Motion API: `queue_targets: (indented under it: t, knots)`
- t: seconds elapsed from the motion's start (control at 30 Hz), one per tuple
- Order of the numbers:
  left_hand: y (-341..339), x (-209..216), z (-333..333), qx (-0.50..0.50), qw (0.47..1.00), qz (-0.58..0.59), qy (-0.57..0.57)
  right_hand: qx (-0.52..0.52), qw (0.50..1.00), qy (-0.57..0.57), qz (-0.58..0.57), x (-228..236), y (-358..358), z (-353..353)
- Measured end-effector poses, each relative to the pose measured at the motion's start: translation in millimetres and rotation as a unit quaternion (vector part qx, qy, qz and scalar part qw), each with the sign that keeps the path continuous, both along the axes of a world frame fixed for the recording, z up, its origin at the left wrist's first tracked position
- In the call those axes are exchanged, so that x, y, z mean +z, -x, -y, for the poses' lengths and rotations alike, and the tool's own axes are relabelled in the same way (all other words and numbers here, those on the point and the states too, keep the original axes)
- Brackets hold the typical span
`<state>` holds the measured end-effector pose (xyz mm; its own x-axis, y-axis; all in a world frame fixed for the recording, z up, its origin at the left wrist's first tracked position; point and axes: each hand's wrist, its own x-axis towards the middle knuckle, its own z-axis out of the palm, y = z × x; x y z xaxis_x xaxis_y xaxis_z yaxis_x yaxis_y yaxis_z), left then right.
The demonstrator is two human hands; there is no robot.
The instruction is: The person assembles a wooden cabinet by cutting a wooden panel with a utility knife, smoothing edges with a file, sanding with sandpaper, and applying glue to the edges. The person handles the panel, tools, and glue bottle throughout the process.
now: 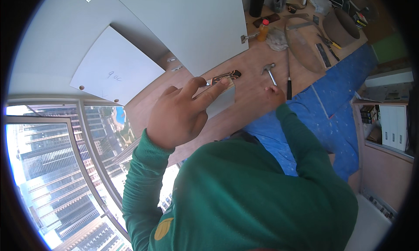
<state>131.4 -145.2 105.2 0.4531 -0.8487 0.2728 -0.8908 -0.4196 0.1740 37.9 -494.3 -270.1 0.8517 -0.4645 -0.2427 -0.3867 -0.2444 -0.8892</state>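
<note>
- The left hand (179, 111) is over the wooden worktop (253, 94), its index finger stretched across a black-and-orange handled tool (228, 76); whether the fingers pinch the tool or only touch it, I cannot tell.
- That tool lies slanted, just beside the lower corner of a large white door panel (187, 24) and along the upper edge of a pale board (221, 102).
- The right hand (275, 97) is closed around the lower end of the hammer (269, 72), near the worktop's front edge; the claw head points away from the person.
- Between the hammer and the slanted tool runs a strip of bare wood, open for sideways movement.
- On the hammer's right, a long black-handled tool (289, 89) sits near, narrowing the room on that side; its handle reaches the front edge, where a blue sheet (323, 94) begins.
- Farther back, an orange bottle (262, 32) with a red cap stands beside the door panel's hinge and a crumpled clear bag (276, 40).
</note>
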Motion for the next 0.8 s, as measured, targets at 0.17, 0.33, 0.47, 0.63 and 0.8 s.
queue_targets:
  t: [0.17,0.33,0.47,0.63,0.8]
  knots:
    - [2.6,4.0,17.1,0.014,0.998,-0.023,-0.057,-0.009,0.999,0.033,0.001,-13.0,4.7,6.8]
    - [0.9,-6.8,16.8,0.021,0.998,0.034,-0.055,-0.005,0.999,0.044,-0.03,-25.5,16.1,22.4]
    - [4.8,-7.2,16.3,0.024,0.998,0.036,-0.052,-0.063,0.989,0.132,0.002,-38.1,25.6,28.1]
    - [5.7,-4.0,16.1,0.018,0.998,0.053,-0.042,-0.11,0.981,0.158,-0.027,-56.3,27.6,54.9]
    - [2.2,-4.1,15.2,0.014,0.997,0.074,-0.034,-0.098,0.937,0.299,-0.152,-72.2,17.9,65.7]
